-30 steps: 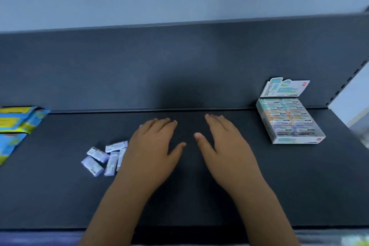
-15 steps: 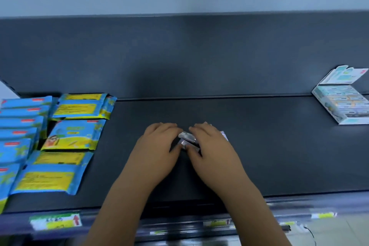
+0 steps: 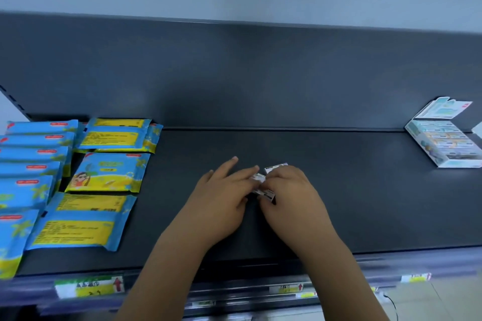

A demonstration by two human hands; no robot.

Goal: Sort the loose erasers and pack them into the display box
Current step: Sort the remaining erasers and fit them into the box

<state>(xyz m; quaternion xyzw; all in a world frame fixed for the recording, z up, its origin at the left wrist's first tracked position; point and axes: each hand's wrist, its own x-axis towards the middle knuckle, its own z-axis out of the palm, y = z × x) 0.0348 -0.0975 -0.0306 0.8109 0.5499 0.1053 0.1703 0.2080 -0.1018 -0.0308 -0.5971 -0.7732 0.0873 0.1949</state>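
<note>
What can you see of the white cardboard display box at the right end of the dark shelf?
The white and teal cardboard display box sits flat at the far right of the dark shelf. Its printed lid flap is open and stands up behind it. Rows of wrapped erasers fill most of it. The frame's edge cuts its right corner. Only the shelf touches it; the left hand and right hand handle loose erasers mid-shelf, well apart.
</note>
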